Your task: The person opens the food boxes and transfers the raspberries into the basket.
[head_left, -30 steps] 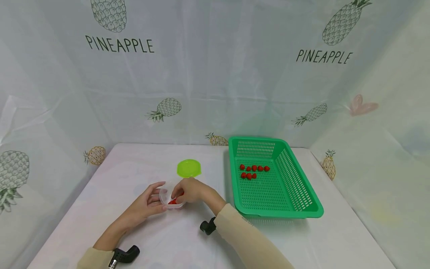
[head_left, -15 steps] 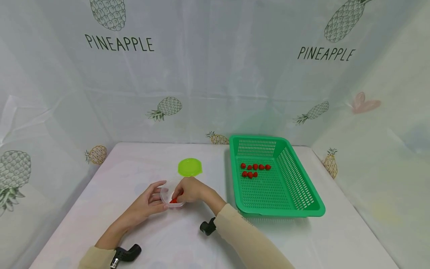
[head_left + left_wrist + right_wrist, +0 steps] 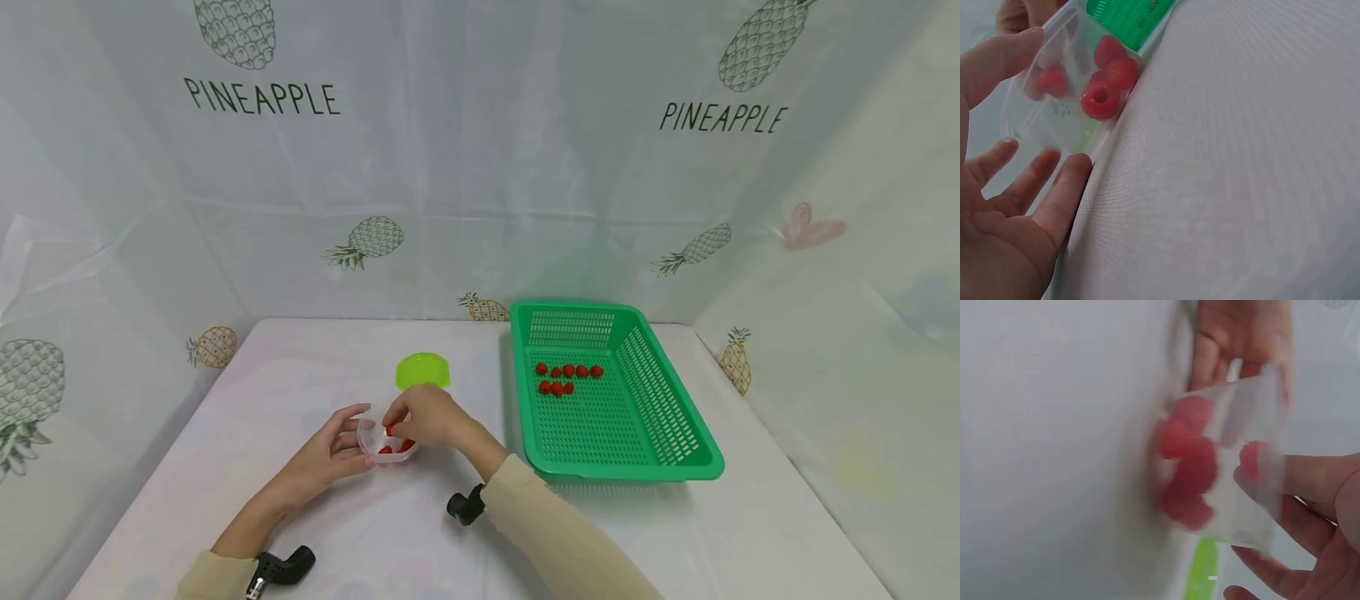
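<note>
A small clear plastic container (image 3: 366, 437) stands on the table, with my left hand (image 3: 326, 458) around its left side, thumb at the near rim and fingers on the far side. My right hand (image 3: 429, 415) reaches over the container from the right. Between its thumb and fingertips it pinches one raspberry (image 3: 1251, 461), held above the others, inside the container. Several more raspberries (image 3: 1109, 81) lie together at the container's bottom; in the head view my right hand partly hides them. Just behind the container lies a lime-green lid (image 3: 422, 369).
To the right stands a large green slotted basket (image 3: 600, 433). In its back left part, several raspberries (image 3: 568, 372) lie in two rows. A pineapple-print cloth (image 3: 442, 183) hangs behind the table, and the white-covered tabletop (image 3: 315, 358) extends around the container.
My right hand has risen slightly inside the container, and a raspberry now shows between its fingertips. Raspberries below it have come into view. My left hand stays in place.
</note>
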The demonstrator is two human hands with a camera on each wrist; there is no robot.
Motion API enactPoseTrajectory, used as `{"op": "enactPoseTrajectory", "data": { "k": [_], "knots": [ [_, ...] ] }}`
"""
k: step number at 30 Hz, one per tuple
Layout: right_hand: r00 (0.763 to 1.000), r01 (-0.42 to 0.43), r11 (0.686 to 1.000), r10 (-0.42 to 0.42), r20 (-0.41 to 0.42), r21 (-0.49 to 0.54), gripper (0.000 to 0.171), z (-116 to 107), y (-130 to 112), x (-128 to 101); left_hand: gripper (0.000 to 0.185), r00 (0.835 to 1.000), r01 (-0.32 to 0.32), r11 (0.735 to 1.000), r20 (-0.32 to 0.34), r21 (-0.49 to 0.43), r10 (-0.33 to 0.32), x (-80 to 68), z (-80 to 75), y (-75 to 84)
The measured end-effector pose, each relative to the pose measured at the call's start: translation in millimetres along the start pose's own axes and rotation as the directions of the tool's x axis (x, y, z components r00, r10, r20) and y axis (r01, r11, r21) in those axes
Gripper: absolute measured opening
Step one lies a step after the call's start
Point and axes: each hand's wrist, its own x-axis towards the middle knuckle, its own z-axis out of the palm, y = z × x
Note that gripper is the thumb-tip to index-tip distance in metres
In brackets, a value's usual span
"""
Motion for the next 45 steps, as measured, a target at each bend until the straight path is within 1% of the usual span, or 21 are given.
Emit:
{"op": "enactPoseTrajectory", "data": {
  "k": [3,5,10,13,17,20,22,25,28,32,35,41,45],
  "knots": [
    [1.000,0.003,1.000,-0.002,-0.027,0.012,0.016,-13.9,-5.4,-3.4,0.090,1.000,0.008,1.000,-0.001,0.003,-0.008,0.3,0.1,0.3],
    [0.999,0.011,1.000,-0.011,-0.046,0.002,0.016,-25.2,-9.0,-7.4,0.090,1.000,0.012,1.000,-0.002,0.006,-0.012,0.5,-0.1,0.5],
    [0.993,0.080,0.996,-0.083,-0.086,-0.032,0.015,-57.8,-13.6,-21.0,0.091,1.000,0.017,1.000,-0.012,0.011,-0.017,0.5,-0.7,1.0],
    [0.988,0.117,0.992,-0.121,-0.094,-0.051,0.015,-78.4,-11.1,-30.2,0.091,1.000,0.013,1.000,-0.012,0.006,-0.013,0.6,-0.7,1.4],
    [0.982,0.152,0.986,-0.158,-0.100,-0.069,0.015,-103.6,-0.4,-43.4,0.091,1.000,0.011,1.000,-0.014,0.011,-0.010,0.3,-0.1,1.6],
    [0.981,0.160,0.984,-0.166,-0.098,-0.074,0.015,-120.6,12.9,-53.6,0.090,1.000,0.017,1.000,-0.019,0.017,-0.017,-0.6,0.5,1.9],
    [0.983,0.150,0.986,-0.157,-0.100,-0.071,0.014,-131.2,23.6,-60.3,0.090,0.999,0.027,0.999,-0.019,0.022,-0.026,-1.2,0.8,2.4],
    [0.985,0.122,0.990,-0.130,-0.113,-0.077,0.015,-146.2,40.3,-70.4,0.091,0.999,0.032,0.999,-0.023,0.024,-0.032,-1.7,0.8,3.6],
    [0.987,0.075,0.994,-0.086,-0.133,-0.082,0.016,-159.7,55.3,-80.5,0.093,0.999,0.035,0.999,-0.025,0.028,-0.034,-1.6,0.5,4.7],
    [0.989,0.047,0.994,-0.061,-0.137,-0.102,0.017,-174.2,76.6,-92.5,0.094,0.999,0.031,0.999,-0.031,0.043,-0.029,-1.5,0.4,4.0],
    [0.990,0.048,0.992,-0.062,-0.124,-0.119,0.017,-181.3,93.7,-99.0,0.093,0.999,0.030,0.998,-0.032,0.047,-0.028,-2.1,0.5,3.1],
    [0.992,0.037,0.987,-0.055,-0.109,-0.155,0.017,-187.0,131.6,-106.9,0.093,0.999,0.030,0.999,-0.029,0.033,-0.030,-2.3,0.5,2.9],
    [0.995,-0.008,0.985,-0.009,-0.098,-0.172,0.017,-189.6,157.1,-112.8,0.093,0.999,0.027,0.999,-0.025,0.032,-0.026,-1.8,1.2,3.5]
  ]
}}
